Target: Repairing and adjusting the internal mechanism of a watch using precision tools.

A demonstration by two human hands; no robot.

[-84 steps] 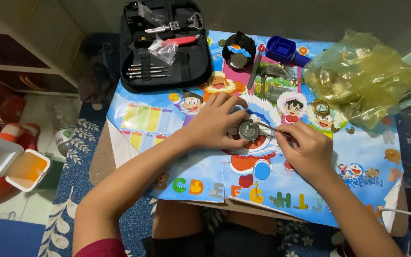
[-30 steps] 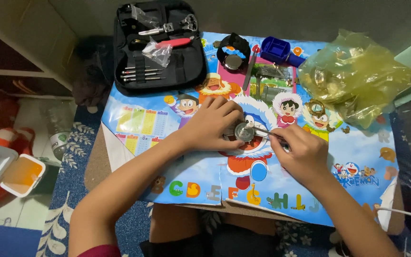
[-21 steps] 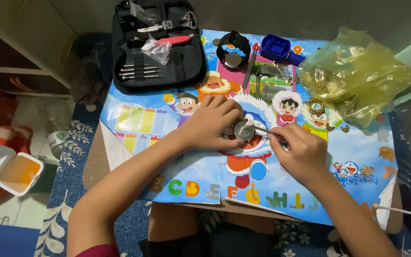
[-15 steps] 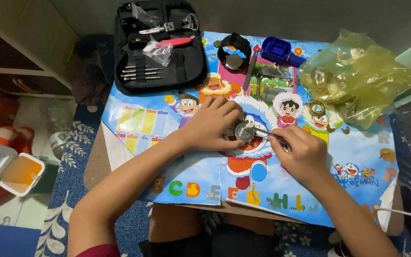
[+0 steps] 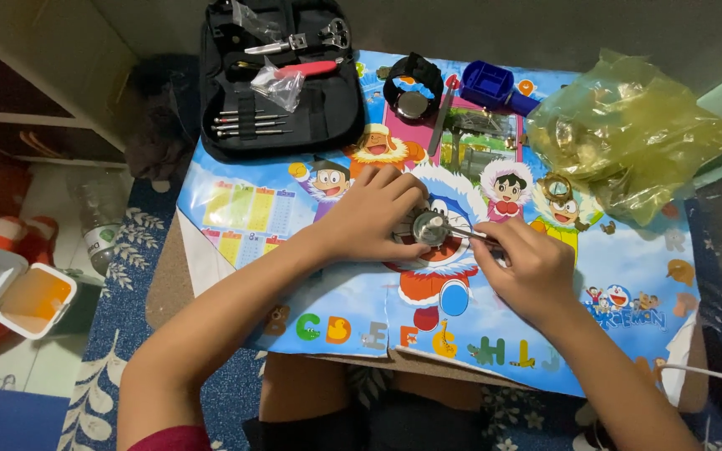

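Far left of the fingers, on the floor, an open white container (image 5: 10, 292) shows an orange inside. Up beyond the left hand's knuckles lies an open black tool case (image 5: 282, 79) with thin metal screwdrivers, a clear plastic bag and a red-handled tool strapped or laid inside it.

The left hand (image 5: 369, 219) rests on a cartoon-printed mat (image 5: 294, 284) that covers the small table. Its fingers are curled around a small round metal watch case (image 5: 430, 227), pinning it against the mat; the case sits at the left fingertips, just between the two hands.

Beyond the fingertips, further up the mat, lies a black wristwatch (image 5: 413, 88) with its strap looped, and just right of it a blue plastic holder block (image 5: 492, 83).

The right hand (image 5: 526, 269) is clenched around a thin metal tool (image 5: 471, 235), its tip touching the watch case; whether it is tweezers or a pick cannot be told.

Up and right of the right hand sits a crumpled yellow plastic bag (image 5: 628, 134), holding small metal parts.
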